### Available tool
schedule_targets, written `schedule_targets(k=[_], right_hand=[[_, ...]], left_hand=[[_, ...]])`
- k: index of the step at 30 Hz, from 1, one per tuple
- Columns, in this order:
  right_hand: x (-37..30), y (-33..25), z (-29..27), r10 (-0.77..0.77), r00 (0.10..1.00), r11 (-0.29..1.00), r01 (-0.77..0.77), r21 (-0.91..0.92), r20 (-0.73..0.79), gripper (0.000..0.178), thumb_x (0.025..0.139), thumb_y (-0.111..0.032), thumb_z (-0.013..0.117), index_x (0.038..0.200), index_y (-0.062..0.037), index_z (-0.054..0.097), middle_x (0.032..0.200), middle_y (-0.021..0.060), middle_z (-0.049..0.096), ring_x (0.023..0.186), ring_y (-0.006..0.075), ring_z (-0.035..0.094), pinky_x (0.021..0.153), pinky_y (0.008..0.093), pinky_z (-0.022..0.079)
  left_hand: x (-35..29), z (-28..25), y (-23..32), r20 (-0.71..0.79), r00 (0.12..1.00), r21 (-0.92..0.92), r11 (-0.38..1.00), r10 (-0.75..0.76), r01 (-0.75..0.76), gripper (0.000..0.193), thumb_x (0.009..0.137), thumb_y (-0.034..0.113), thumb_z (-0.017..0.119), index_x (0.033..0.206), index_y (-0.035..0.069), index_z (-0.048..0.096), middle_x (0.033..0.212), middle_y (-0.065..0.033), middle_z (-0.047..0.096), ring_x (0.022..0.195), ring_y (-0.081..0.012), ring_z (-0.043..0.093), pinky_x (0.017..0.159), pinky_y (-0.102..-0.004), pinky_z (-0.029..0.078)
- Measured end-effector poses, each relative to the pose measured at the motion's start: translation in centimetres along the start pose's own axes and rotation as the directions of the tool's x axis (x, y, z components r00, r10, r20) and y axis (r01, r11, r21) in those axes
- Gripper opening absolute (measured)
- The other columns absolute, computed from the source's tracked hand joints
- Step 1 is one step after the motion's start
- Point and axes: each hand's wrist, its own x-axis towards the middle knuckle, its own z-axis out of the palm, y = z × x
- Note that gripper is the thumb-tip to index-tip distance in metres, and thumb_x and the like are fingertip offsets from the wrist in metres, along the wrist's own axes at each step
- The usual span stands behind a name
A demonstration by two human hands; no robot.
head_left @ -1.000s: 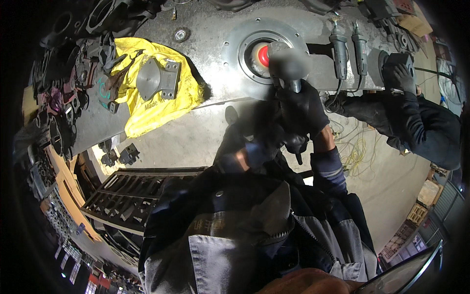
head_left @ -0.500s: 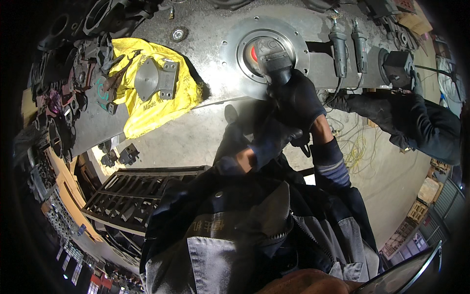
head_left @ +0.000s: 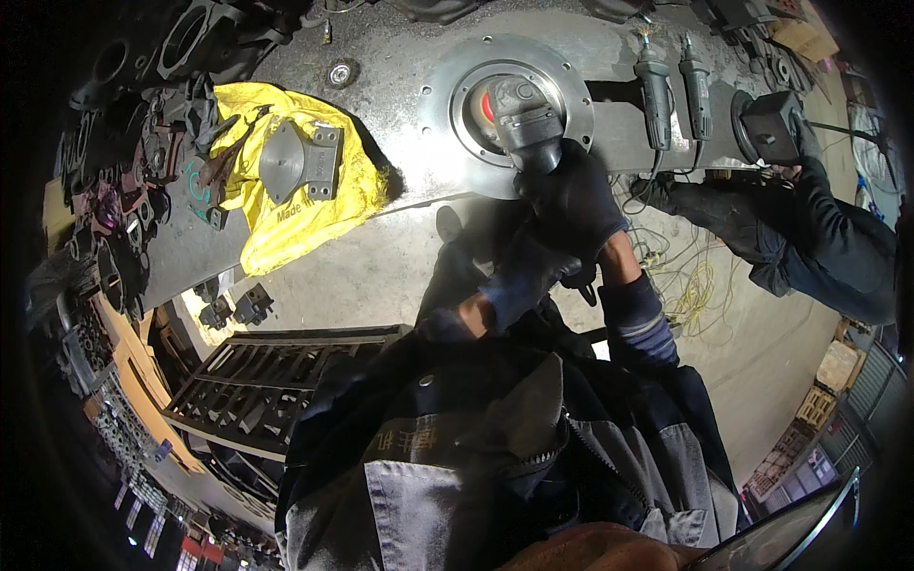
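One grey grinder (head_left: 526,124) points far, over a round silver plate (head_left: 438,124).
The plate's nearer, black-gloved right hand (head_left: 577,198) grips the grinder; left hand (head_left: 528,271), can't tell.

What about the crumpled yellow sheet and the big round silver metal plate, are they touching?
Apart: the head view shows grey tabletop between the yellow sheet and the silver plate.

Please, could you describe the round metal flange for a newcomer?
On the grey metal workbench, look between the crumpled yellow sheet and the two slim grey power tools. The round silver metal flange lies beneath the handheld grey grinder; its broad rim with small holes sets it apart.
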Motion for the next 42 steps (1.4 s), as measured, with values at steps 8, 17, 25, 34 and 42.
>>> schedule_targets(k=[8,17,25,34,42], right_hand=[[0.5,-0.5,-0.1,0.080,0.997,0.994,-0.081,0.070,0.020,0.021,0.080,-0.024,0.077,0.099,-0.0136,0.075,0.100,0.0208,0.069,0.092,0.0406,0.071,0.076,0.0462,0.057],[0.1,-0.5,-0.2,0.068,0.998,0.998,-0.068,-0.007,0.004,0.019,0.081,-0.024,0.073,0.096,-0.0123,0.078,0.107,0.0249,0.070,0.098,0.0438,0.071,0.082,0.0466,0.058],[0.2,1.1,1.5,-0.087,0.995,0.974,0.094,-0.207,0.044,0.014,0.080,-0.018,0.069,0.092,-0.0156,0.077,0.102,0.0244,0.069,0.093,0.0439,0.070,0.078,0.0499,0.058],[-0.2,-2.2,-0.1,0.178,0.984,0.984,-0.178,-0.005,0.016,0.063,0.080,-0.049,0.075,0.111,0.0055,0.066,0.103,0.0280,0.073,0.094,0.0458,0.073,0.082,0.0504,0.059],[-0.6,-4.6,-1.2,0.228,0.973,0.971,-0.225,0.082,-0.028,0.060,0.081,-0.045,0.076,0.108,0.0077,0.066,0.102,0.0281,0.071,0.094,0.0451,0.073,0.083,0.0504,0.059]], left_hand=[[0.2,-1.1,3.6,0.058,0.995,0.082,0.993,0.076,-0.080,0.047,0.080,0.002,0.082,0.122,-0.001,0.062,0.091,-0.0067,0.070,0.076,-0.0181,0.067,0.064,-0.0325,0.056],[-0.2,-0.6,2.6,0.056,0.986,-0.404,0.899,-0.159,0.168,0.033,0.084,0.000,0.080,0.114,0.001,0.064,0.085,-0.0041,0.067,0.072,-0.0146,0.066,0.062,-0.0290,0.054],[-0.3,-1.4,1.6,0.091,0.978,-0.150,0.968,-0.188,0.200,0.034,0.089,-0.002,0.075,0.120,0.001,0.062,0.095,-0.0035,0.068,0.082,-0.0126,0.066,0.067,-0.0280,0.055],[-0.5,-2.5,0.4,0.130,0.950,-0.247,0.919,-0.284,0.308,0.056,0.086,-0.005,0.072,0.138,-0.003,0.052,0.115,-0.0107,0.067,0.100,-0.0173,0.068,0.085,-0.0300,0.058],[-0.9,-3.3,1.2,0.112,0.953,-0.240,0.923,-0.282,0.301,0.055,0.086,-0.004,0.072,0.138,-0.003,0.052,0.115,-0.0103,0.067,0.100,-0.0171,0.067,0.086,-0.0300,0.058]])
